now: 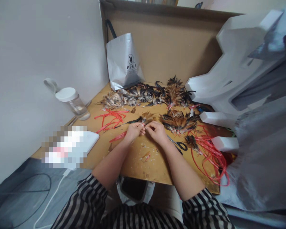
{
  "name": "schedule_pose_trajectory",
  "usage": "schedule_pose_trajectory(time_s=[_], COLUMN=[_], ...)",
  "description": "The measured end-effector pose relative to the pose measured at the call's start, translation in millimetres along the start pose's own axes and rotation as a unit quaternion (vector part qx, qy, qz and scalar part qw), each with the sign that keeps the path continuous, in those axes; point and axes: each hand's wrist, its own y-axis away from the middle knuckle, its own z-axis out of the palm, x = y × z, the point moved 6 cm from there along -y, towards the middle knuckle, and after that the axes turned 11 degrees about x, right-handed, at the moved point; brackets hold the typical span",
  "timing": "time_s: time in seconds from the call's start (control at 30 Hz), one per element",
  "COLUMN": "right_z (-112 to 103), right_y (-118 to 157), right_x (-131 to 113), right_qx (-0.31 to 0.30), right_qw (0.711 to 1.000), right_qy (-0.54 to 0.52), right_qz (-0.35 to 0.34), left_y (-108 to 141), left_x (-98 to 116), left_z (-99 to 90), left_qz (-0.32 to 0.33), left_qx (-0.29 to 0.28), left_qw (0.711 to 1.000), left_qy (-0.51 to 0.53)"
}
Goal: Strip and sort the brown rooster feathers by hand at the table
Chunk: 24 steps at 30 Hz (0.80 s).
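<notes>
Between my hands is a small bunch of brown feathers, its tips fanned away from me. My left hand pinches the base of the bunch. Close beside it, my right hand has thumb and fingertips pressed together at the same base; whatever they grip is too small to make out. Dark-handled scissors lie by my right wrist. Red plastic strips are spread left of my hands, and a tangle of red strands lies at the right. Tied feather bunches rest just beyond my right hand.
A long row of feathers lines the back. Behind it stands a silver bag. At left are a clear bottle with a white lid and a white device, partly blurred. White foam stands right; a bin sits below the table edge.
</notes>
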Motion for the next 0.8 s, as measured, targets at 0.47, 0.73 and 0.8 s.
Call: schedule_pose_trajectory(time_s=[0.47, 0.73, 0.8], right_z=[0, 4, 4], right_y=[0, 0, 0], right_x=[-4, -4, -3], right_qx=[-0.011, -0.063, -0.063], right_qw=[1.000, 0.998, 0.998], right_qy=[-0.019, -0.012, -0.014], right_qz=[0.012, 0.002, 0.001], left_y=[8, 5, 3], left_x=[13, 11, 10], left_z=[7.7, 1.1, 0.0], left_qz=[0.110, 0.107, 0.102], left_qx=[-0.090, -0.034, -0.023], left_qw=[0.986, 0.989, 0.990], left_qy=[-0.086, -0.096, -0.092])
